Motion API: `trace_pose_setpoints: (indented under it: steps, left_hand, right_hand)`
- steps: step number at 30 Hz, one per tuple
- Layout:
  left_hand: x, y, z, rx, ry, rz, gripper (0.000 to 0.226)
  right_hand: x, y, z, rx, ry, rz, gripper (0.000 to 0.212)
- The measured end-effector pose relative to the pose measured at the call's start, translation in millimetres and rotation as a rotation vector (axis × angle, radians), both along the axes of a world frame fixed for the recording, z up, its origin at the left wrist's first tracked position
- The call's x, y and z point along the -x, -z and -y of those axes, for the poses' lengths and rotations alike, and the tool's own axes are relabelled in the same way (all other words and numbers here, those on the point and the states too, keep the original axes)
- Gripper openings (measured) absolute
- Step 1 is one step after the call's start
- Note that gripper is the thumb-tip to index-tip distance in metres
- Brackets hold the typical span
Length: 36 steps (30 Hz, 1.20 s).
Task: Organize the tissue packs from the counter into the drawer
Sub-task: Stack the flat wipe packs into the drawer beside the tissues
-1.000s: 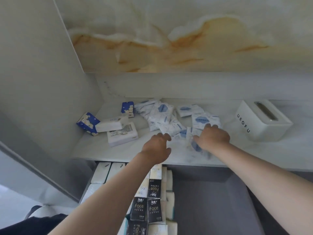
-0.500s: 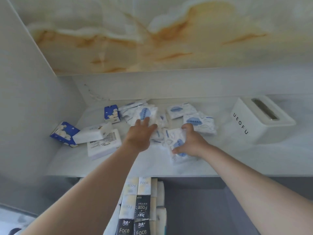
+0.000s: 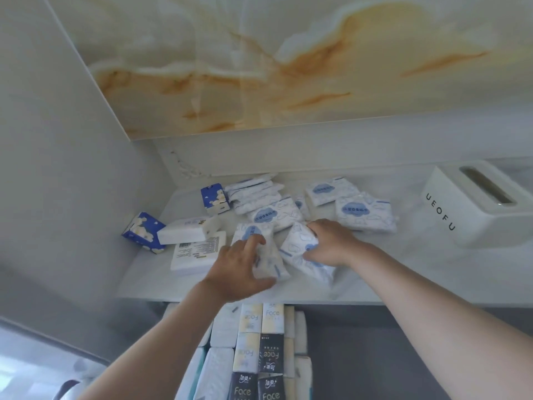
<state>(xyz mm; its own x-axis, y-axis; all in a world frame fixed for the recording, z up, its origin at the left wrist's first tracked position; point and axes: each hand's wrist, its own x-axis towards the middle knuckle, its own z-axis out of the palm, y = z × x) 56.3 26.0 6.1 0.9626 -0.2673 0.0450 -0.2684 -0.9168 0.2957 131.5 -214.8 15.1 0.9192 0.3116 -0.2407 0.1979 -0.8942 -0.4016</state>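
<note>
Several white-and-blue tissue packs (image 3: 364, 216) lie in a loose heap on the pale counter (image 3: 403, 281). My left hand (image 3: 239, 269) grips one pack (image 3: 268, 255) near the counter's front edge, thumb underneath. Just to its right, my right hand (image 3: 331, 243) holds another pack (image 3: 300, 249), tilted and lifted at one end. Below the counter the open drawer (image 3: 375, 356) shows rows of packs (image 3: 259, 353) standing on its left side, some black and some pale yellow; its right side is bare grey.
Two dark-blue patterned packs (image 3: 142, 232) and two white rectangular packs (image 3: 196, 249) sit at the counter's left by the side wall. A white tissue box (image 3: 476, 209) with a slot on top stands at the right. A marbled panel hangs overhead.
Both hands have pulled back toward the counter's front edge, each bringing a white-and-blue pack out of the heap. The left hand now grips a pack it was only reaching for before.
</note>
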Motion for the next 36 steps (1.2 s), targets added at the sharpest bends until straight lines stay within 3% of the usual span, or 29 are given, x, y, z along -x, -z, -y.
trace_pose_setpoints:
  steps: [2,4,7,9,12,14,17,20,23,26,31,36]
  left_hand:
    - [-1.4,-0.1,4.4,0.119,-0.140,-0.032,0.046]
    - [-5.0,-1.2,12.0,0.060,-0.241,-0.015,0.041]
    - [-7.9,-1.3,24.5,0.076,-0.389,-0.112,0.065]
    - [-10.5,-1.5,31.9,0.080,-0.466,-0.211,0.079]
    - [-12.9,1.4,40.1,-0.045,-0.547,-0.297,0.066]
    - [-12.1,3.1,42.5,-0.032,-0.588,-0.297,0.054]
    - [-12.9,2.4,41.3,0.167,-0.690,-0.257,0.051]
    - [-15.0,-4.3,36.4,0.350,-0.822,-0.247,0.076]
    - [-15.7,-14.9,34.6,0.487,-0.871,-0.234,0.092]
    - [-15.8,-19.5,33.6,0.602,-0.893,-0.191,0.075]
    - [0.4,-33.9,38.8,0.790,-0.713,-0.192,0.027]
    - [38.5,-30.8,12.6,1.096,-0.543,-0.455,0.035]
  right_hand:
    - [3.8,1.7,-3.4,0.117,0.001,0.016,0.091]
    - [6.4,-0.8,-4.5,0.160,0.039,0.011,0.103]
    - [13.3,-5.4,-0.7,0.224,0.085,-0.047,0.109]
    - [17.1,-4.0,3.2,0.170,0.129,-0.107,0.113]
    - [19.8,-3.4,8.4,-0.041,0.229,-0.148,0.115]
    - [21.6,-6.4,12.7,-0.124,0.262,-0.151,0.110]
    - [23.4,-11.7,21.8,-0.220,0.345,-0.166,0.102]
    - [17.8,-14.1,29.8,-0.310,0.501,-0.051,0.086]
    - [13.6,-20.7,31.3,-0.637,0.654,0.000,0.065]
    - [21.1,-28.9,20.5,-0.945,0.573,-0.163,0.043]
    - [41.0,-26.1,-15.2,-1.121,0.408,-0.412,0.035]
    - [67.3,-17.5,-47.9,-1.173,0.322,-0.450,0.038]
